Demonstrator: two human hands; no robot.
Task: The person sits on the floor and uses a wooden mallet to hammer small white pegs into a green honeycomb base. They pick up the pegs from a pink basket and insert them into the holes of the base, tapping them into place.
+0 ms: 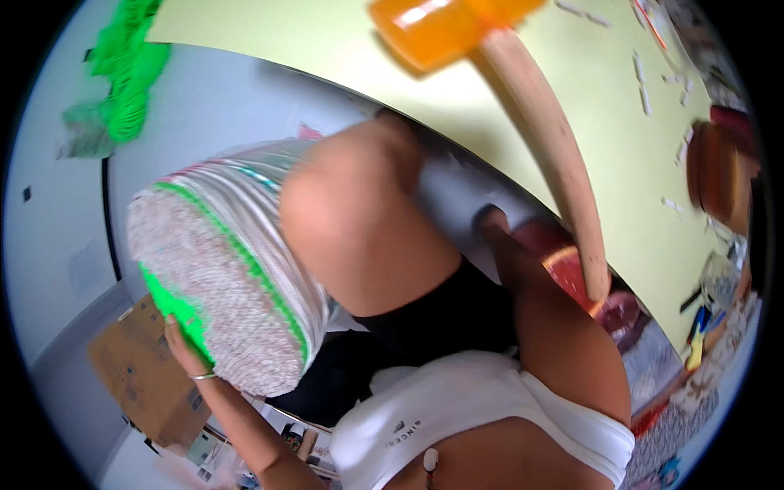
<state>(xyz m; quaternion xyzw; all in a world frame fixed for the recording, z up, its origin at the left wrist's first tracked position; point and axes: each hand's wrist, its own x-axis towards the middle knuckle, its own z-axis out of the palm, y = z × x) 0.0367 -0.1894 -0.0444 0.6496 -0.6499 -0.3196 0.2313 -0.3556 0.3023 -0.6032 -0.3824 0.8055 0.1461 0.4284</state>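
Note:
My left hand is at the lower left edge of a bulky oval textile piece, its fingers curled at the bright green part of the rim. The piece has a knobbly grey-white face, green trim and gathered whitish cloth sides, and leans against my bare knee. What kind of article it is, I cannot tell. My right hand does not show. A mallet with an orange head and a pale wooden handle appears over the table, the handle's end reaching the table's near edge.
The pale yellow table carries short white pieces and a brown object at the right. Bright green yarn hangs at the upper left. A cardboard box stands lower left. Tools with a yellow handle lie far right.

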